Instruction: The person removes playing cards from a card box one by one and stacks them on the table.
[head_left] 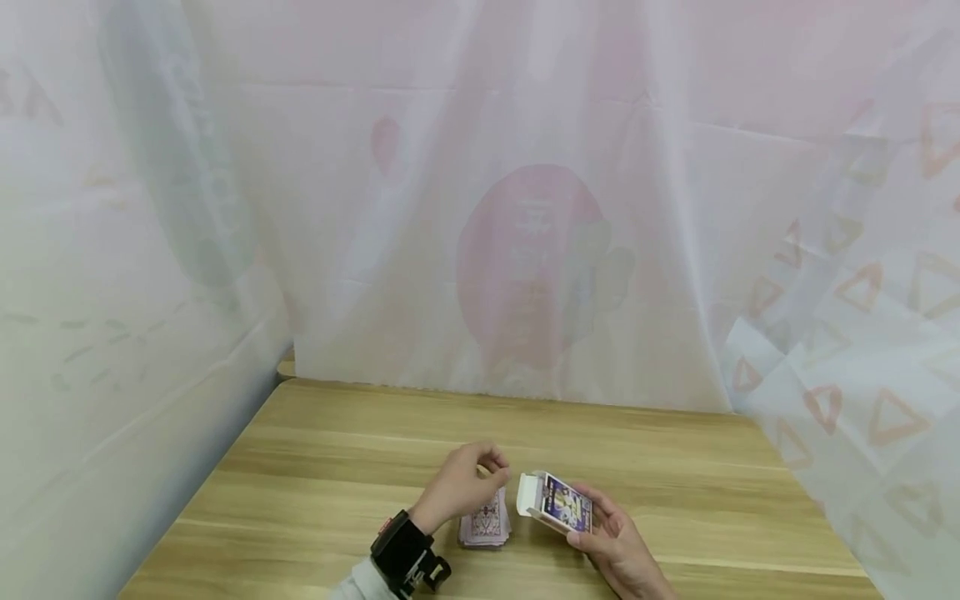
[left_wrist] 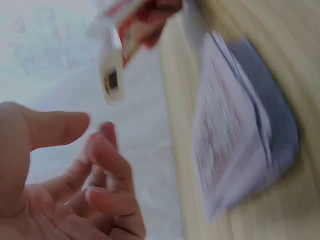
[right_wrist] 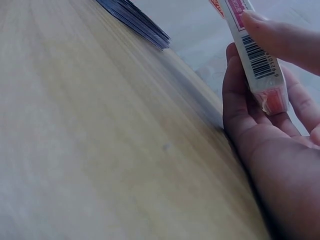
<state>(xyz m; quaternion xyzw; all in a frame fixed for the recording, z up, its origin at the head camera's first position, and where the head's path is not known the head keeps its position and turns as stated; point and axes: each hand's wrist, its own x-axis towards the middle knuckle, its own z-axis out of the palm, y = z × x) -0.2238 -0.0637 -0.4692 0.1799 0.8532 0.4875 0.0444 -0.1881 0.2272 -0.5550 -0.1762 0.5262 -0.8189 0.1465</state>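
Note:
My right hand (head_left: 617, 546) grips a playing card box (head_left: 566, 504), thumb on one side and fingers round the other. Its printed face shows in the head view, and its white end flap stands open toward the left. A barcode marks the narrow side of the box (right_wrist: 257, 57) in the right wrist view. My left hand (head_left: 463, 482) hovers over a deck of playing cards (head_left: 485, 523) lying on the table. Nothing sits between its loosely bent thumb and fingers (left_wrist: 112, 160). The deck (left_wrist: 220, 130) is slightly uneven, with a patterned back on top.
The wooden table (head_left: 360, 442) lies under both hands. Printed white sheeting (head_left: 420, 275) hangs along the back and both sides. A black wrist mount (head_left: 405, 550) is strapped on the left wrist.

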